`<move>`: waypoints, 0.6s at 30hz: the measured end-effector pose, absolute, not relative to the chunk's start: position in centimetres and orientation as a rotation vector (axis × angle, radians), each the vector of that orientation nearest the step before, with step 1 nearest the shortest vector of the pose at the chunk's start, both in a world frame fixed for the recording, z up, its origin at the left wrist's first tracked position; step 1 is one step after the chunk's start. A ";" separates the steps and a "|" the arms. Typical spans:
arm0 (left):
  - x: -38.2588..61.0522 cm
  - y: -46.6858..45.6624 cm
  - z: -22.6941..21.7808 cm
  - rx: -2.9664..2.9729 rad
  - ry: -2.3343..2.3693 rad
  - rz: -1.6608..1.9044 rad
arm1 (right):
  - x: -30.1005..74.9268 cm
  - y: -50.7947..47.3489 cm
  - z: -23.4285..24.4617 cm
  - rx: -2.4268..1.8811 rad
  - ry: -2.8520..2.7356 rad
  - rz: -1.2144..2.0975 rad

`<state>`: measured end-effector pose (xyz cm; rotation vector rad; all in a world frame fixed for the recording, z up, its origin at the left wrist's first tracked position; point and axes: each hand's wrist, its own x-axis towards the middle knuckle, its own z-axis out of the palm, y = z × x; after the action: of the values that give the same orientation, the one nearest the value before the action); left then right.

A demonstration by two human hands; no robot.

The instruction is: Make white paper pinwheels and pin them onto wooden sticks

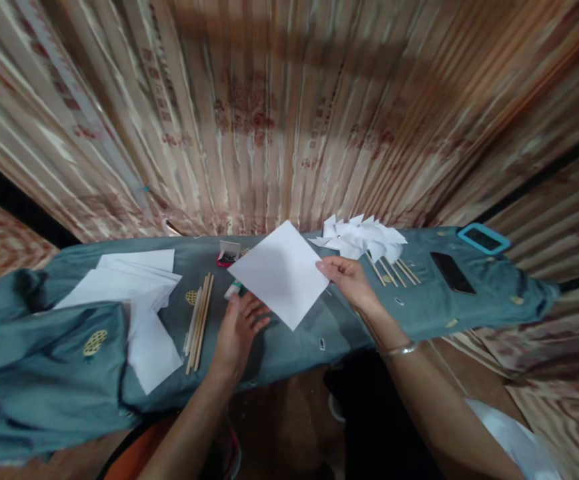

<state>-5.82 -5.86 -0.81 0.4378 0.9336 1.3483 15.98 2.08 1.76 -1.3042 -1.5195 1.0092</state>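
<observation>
Right hand (344, 277): closed on the right corner of the white sheet (282, 273), pinching between thumb and fingers;
Left hand (239, 327): open, fingers loosely spread, right at the sheet's lower left edge; can't tell whether touching;
Sheet: turned diamond-wise above the middle of the grey-green cloth (297, 360); reaching, in this view, up to the back edge along the curtain (289, 133);
Left side: tight, with wooden sticks (201, 323) near the left hand and a paper pile (139, 283) farther out;
Right side: crowded close by pinwheels (364, 237) just beyond the right hand; roomier toward the phone (453, 273) and blue-rimmed device (483, 238);
Near edge: a strip of cloth below the sheet's bottom corner;
Hard to see: a small tube (233, 288), partly covered; dark bits in the red box (229, 253), too tiny to name; overlapping pinwheels, hard to count; forearms, cut off at the bottom.
</observation>
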 end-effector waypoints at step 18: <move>-3.0 -5.7 -2.5 0.599 1.271 1.246 | 25.5 -3.4 -1.9 -2.109 -1.986 0.137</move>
<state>-2.95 -5.72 -2.51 0.5990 1.2709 1.2464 25.50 -3.41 -1.87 -2.1087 -1.9860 0.1374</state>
